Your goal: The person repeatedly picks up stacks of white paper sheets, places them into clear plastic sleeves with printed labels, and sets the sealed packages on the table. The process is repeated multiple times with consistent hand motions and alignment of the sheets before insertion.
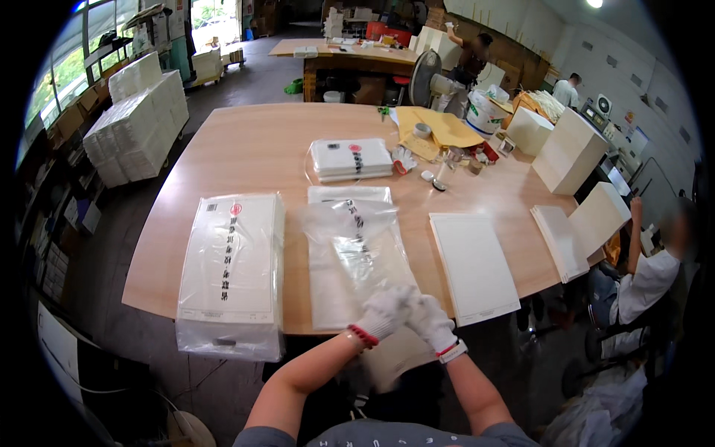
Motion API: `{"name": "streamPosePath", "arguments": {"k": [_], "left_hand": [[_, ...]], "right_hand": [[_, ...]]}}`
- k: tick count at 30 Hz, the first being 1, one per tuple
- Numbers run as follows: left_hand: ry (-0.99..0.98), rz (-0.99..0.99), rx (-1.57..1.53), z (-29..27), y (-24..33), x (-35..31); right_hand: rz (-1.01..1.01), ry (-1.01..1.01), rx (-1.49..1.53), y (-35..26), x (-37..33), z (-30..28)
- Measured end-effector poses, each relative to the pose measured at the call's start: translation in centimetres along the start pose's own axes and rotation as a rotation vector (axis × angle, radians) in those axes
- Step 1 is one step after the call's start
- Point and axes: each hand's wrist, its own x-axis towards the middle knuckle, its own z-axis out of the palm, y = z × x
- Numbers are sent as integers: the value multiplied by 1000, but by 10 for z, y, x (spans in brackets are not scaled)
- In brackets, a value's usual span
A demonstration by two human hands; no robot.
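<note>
My left hand (381, 311), in a white knit glove with a red cuff, is closed on the lower end of a clear printed plastic bag (350, 227). Close beside it, my right hand (430, 322), gloved the same way, is closed at the same end; its fingertips are partly hidden. A cream stack of paper (402, 357), blurred, hangs below the hands past the table edge; how far it reaches into the bag is unclear. Under the bag lies a pile of flat clear bags (324, 290). To the right sits a stack of blank cream paper (477, 264).
Bagged paper packs (195, 261) overhang the table (186, 160) at left. Beyond are a bundle of folded bags (350, 160), a spare glove (404, 159), tape roll (422, 130) and yellow envelopes (447, 123). A seated person (648, 276) is at the right edge.
</note>
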Motion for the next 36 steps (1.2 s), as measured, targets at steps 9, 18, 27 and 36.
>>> {"name": "streamPosePath", "arguments": {"k": [9, 18, 27, 36], "left_hand": [[503, 257, 713, -25, -111, -34], [357, -576, -345, -6, -110, -109], [240, -465, -51, -28, -40, -191], [-57, -416, -193, -77, 48, -273]], "right_hand": [[165, 123, -71, 80, 75, 80], [-3, -56, -3, 80, 9, 62], [-137, -126, 126, 80, -87, 70], [123, -543, 106, 52, -214, 37]]}}
